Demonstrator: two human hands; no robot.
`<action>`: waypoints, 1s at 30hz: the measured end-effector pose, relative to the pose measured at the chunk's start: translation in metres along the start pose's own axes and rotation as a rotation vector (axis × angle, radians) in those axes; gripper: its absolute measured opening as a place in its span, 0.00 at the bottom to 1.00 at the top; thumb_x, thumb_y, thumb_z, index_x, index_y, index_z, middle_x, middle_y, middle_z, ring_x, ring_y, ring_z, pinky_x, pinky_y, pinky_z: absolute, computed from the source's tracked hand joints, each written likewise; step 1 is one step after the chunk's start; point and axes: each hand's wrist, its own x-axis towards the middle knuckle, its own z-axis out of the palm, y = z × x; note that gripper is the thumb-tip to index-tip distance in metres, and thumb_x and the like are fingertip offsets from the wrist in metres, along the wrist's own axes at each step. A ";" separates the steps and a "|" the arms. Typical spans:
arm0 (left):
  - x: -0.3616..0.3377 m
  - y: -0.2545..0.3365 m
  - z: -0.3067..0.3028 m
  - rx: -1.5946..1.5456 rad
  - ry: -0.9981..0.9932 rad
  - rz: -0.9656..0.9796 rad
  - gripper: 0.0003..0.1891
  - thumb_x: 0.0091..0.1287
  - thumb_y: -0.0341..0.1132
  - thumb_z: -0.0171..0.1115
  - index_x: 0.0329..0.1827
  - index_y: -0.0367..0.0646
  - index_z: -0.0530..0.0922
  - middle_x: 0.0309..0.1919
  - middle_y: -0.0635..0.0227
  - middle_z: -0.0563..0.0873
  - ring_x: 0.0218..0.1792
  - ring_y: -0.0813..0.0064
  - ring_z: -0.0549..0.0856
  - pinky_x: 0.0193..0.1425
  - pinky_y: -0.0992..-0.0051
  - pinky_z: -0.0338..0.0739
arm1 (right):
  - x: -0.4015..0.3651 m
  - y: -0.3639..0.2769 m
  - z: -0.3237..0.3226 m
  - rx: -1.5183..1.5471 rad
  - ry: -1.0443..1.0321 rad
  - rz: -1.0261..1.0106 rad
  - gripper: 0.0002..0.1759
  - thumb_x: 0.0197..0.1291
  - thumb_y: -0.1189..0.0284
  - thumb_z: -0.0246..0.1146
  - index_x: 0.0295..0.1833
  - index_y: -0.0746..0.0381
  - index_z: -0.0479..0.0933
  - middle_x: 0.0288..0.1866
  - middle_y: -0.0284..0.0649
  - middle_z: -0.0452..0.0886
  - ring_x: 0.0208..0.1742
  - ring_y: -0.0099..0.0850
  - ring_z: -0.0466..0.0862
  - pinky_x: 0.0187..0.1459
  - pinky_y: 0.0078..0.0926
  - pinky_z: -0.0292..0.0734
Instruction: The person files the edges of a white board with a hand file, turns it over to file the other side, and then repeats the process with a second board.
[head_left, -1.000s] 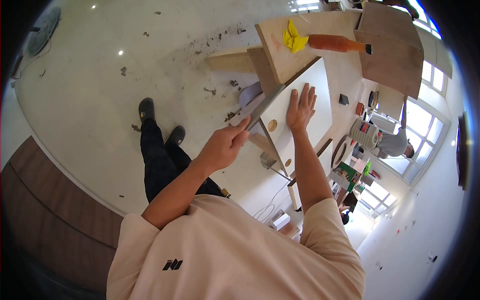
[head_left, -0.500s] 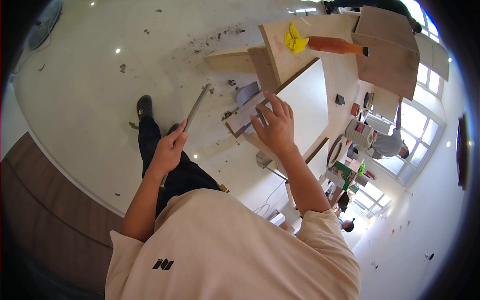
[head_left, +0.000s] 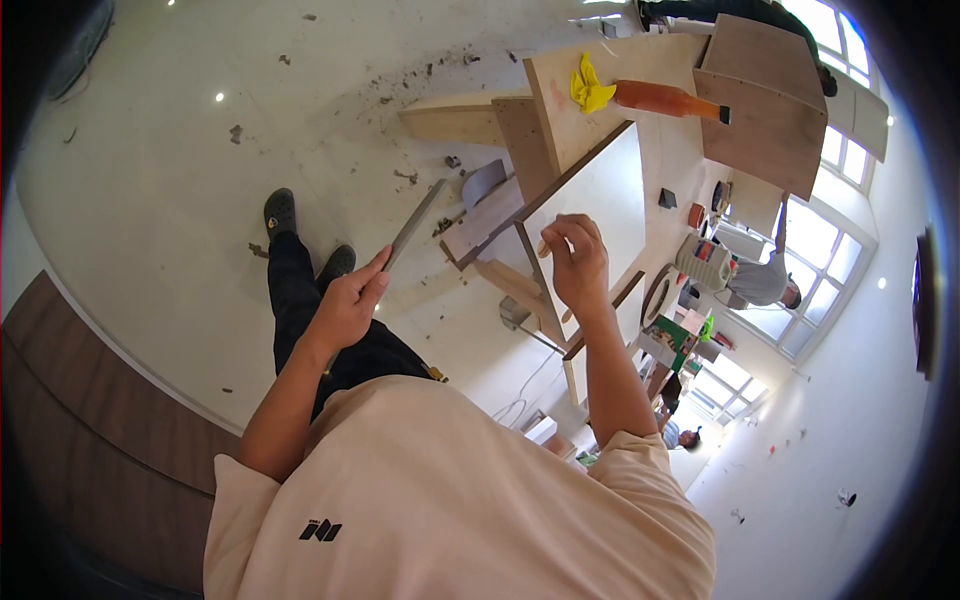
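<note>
Steel, flat and grey: the file (head_left: pixel 415 228) is in my left hand (head_left: pixel 350 305). My fingers are wrapped tight round its lower end and the blade runs up and away from my fist, out over the floor (head_left: pixel 200 170). I judge it stiff and fairly heavy for its width. Its rough faces are not likely to slip, and the low end where I have it seems the place to hold, clear of the teeth.

Across from that fist, my right hand (head_left: pixel 575 262) is curled, its fingertips pinched on the near edge of the white panel (head_left: pixel 605 185). The panel stands tilted, and its brown edge band runs from my fingers up and away. It looks like a rigid sheet with smooth faces, probably slick on the flat and awkward rather than heavy. So the edges are where a grip will bite, and I would guess the corners chip easily.

Just past the file's tip a pale plank (head_left: pixel 485 215) lies against the panel's far side. Beyond my right fingertips is a plywood board (head_left: pixel 555 120) with a yellow rag (head_left: pixel 588 85) and an orange bottle (head_left: pixel 660 97) on it. A brown board (head_left: pixel 765 120) leans further out. Off to the right of my right wrist, well apart, another person (head_left: pixel 760 282) bends near the windows. Under my left fist are my dark trousers and a shoe (head_left: pixel 279 212).
</note>
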 end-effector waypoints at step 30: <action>0.029 -0.001 0.186 -0.141 0.349 0.360 0.26 0.82 0.39 0.53 0.78 0.38 0.67 0.27 0.73 0.69 0.29 0.83 0.67 0.36 0.81 0.67 | 0.042 0.130 0.043 -0.194 0.178 0.307 0.44 0.74 0.37 0.40 0.84 0.54 0.53 0.88 0.42 0.49 0.87 0.43 0.44 0.82 0.54 0.38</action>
